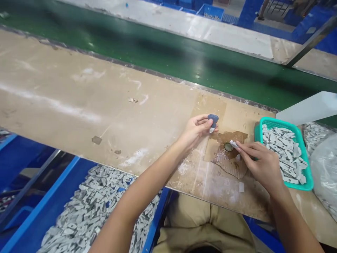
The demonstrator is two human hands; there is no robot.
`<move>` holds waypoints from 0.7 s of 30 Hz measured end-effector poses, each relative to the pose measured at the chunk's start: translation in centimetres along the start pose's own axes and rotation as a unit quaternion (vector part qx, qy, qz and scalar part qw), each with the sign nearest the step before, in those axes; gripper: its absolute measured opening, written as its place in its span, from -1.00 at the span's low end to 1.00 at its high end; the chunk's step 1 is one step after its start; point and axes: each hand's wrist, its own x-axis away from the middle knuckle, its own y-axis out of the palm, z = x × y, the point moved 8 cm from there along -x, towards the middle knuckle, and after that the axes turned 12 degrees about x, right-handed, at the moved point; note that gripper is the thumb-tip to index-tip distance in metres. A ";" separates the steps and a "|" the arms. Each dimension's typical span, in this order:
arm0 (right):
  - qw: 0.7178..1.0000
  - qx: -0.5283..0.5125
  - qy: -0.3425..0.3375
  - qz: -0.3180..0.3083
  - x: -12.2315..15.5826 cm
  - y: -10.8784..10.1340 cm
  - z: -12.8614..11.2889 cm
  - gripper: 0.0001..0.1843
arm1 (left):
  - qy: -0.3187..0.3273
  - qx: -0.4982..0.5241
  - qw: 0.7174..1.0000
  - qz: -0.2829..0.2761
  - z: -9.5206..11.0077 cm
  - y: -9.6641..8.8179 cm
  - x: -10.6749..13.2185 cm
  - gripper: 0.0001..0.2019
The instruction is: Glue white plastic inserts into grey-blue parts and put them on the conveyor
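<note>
My left hand point(196, 129) is closed in a pinch on a small blue block point(213, 119) with a pale grey piece under it, held just above the worn wooden bench point(79, 102). My right hand point(260, 161) pinches a small grey-white piece point(233, 143) and holds its end against a small round dish point(228, 147) that sits on a brown stained patch point(231, 140). A green basket point(308, 182) full of several similar grey pieces lies right beside my right hand.
A green conveyor belt point(158, 52) runs along the far side of the bench. Below the near edge, a blue bin point(52, 211) holds a heap of grey pieces. A clear bag of pieces point(323, 165) lies at the far right. My lap shows below.
</note>
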 end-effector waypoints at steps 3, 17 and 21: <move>1.000 -0.004 -0.024 0.004 0.0 0.1 -0.5 -0.77 | 0.002 0.005 1.000 -0.006 0.0 -0.1 -0.1 -0.65; 0.999 0.004 -0.053 0.000 0.0 0.3 -1.5 -0.82 | -0.012 -0.053 0.998 -0.021 -0.9 -0.3 -0.1 -0.62; 0.998 0.016 -0.053 -0.013 0.0 0.6 -1.5 -0.82 | -0.009 -0.056 0.998 -0.032 -0.9 0.0 0.0 -0.72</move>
